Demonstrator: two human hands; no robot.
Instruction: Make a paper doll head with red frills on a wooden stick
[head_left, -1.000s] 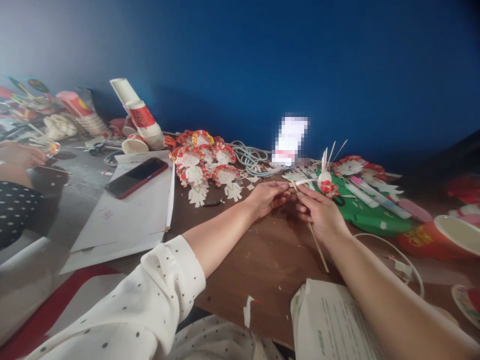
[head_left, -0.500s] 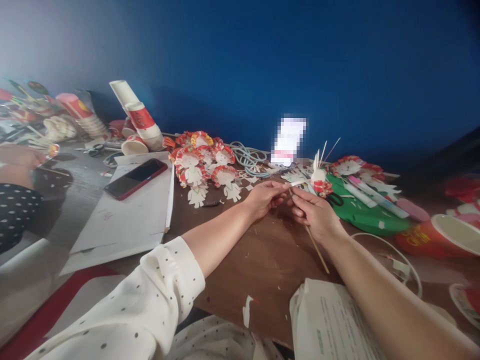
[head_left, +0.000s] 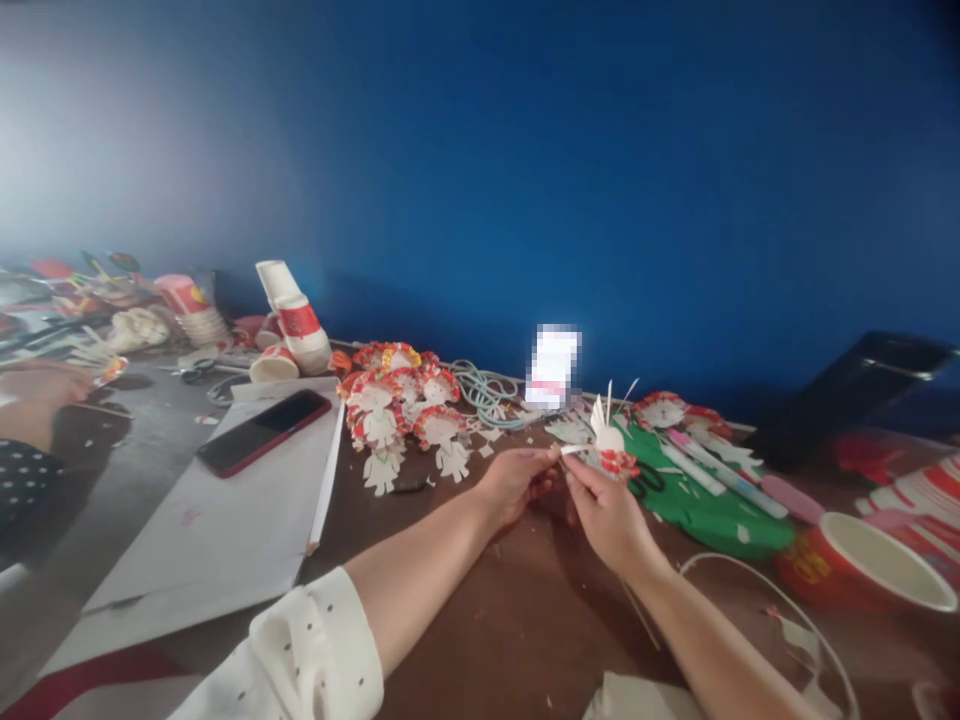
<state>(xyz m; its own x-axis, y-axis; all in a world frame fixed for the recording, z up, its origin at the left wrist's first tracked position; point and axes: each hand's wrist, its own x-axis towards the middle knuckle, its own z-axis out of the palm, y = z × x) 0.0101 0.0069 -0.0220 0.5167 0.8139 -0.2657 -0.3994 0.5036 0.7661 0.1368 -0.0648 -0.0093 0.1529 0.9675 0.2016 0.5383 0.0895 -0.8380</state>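
My left hand [head_left: 517, 487] and my right hand [head_left: 613, 520] meet fingertip to fingertip above the brown table. A small white strip [head_left: 576, 450], apparently paper, is pinched at my left fingertips and reaches over toward the right ones. My right hand is closed around a thin wooden stick [head_left: 642, 612], whose lower end shows below the palm. The stick's upper end is hidden among the fingers. Just behind my right hand stands a white paper figure with a red ruffle [head_left: 611, 445]. To the left lies a pile of paper figures with red ruffled edges [head_left: 405, 395].
A dark phone [head_left: 262, 432] rests on white sheets [head_left: 172, 510] at left; stacked paper cups [head_left: 300, 335] stand behind. A lit screen [head_left: 553, 367] leans at the wall. Pens lie on green material [head_left: 697, 495], beside a red cup [head_left: 817, 575]. Another person's hand [head_left: 41, 390] is far left.
The view has tilted upward, so the table and everything on it sit lower. My hands stay together at the strip and stick, with little other visible change.
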